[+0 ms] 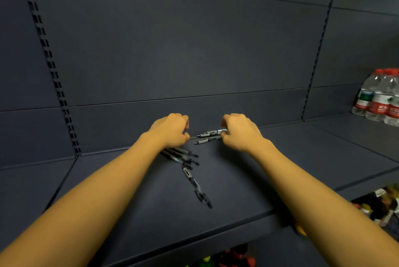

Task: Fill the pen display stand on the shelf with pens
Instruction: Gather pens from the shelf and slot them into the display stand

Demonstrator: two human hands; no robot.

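- Water bottles (pixel 380 98), right end of shelf: red labels carry white characters, too blurred to read.
- Pens (pixel 210 133): pale printing on the barrels, illegible.
- No other text seen.

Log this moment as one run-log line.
right hand: grips two dark pens | left hand: curled over loose dark pens | dark shelf | stand: unseen

Two bare, sleeveless forearms (pixel 103 191)
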